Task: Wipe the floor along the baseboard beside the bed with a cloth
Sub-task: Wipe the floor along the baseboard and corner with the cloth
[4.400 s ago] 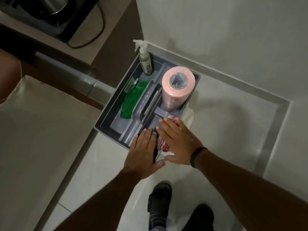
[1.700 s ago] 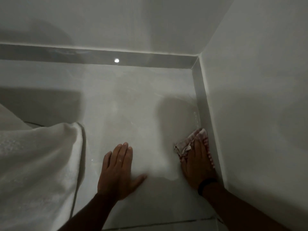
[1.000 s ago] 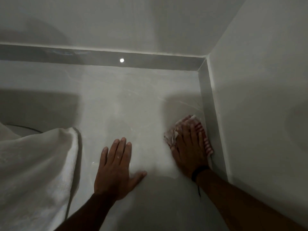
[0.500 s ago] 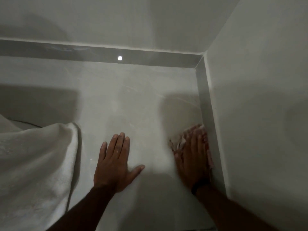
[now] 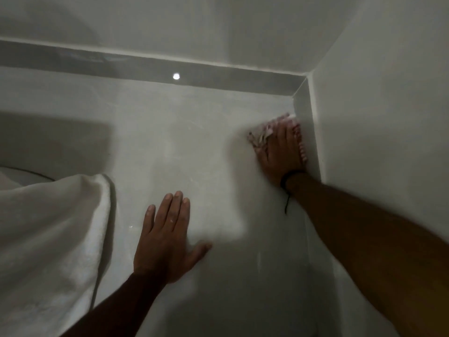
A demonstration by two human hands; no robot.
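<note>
My right hand (image 5: 283, 152) lies flat on a red-and-white cloth (image 5: 260, 135), pressing it onto the pale floor (image 5: 194, 147) right against the grey baseboard (image 5: 308, 132) on the right wall, near the corner. Most of the cloth is hidden under the palm; its edges show at the fingertips and beside the hand. My left hand (image 5: 165, 242) rests flat on the floor, fingers spread, holding nothing. White bedding (image 5: 48, 239) hangs down at the left.
A second grey baseboard (image 5: 121, 66) runs along the far wall and meets the right one in the corner, with a bright light spot reflected in it. White walls close in behind and to the right. A black band circles my right wrist.
My right hand has slid the cloth forward along the right baseboard towards the corner, arm stretched out further. The left hand stays planted on the floor.
</note>
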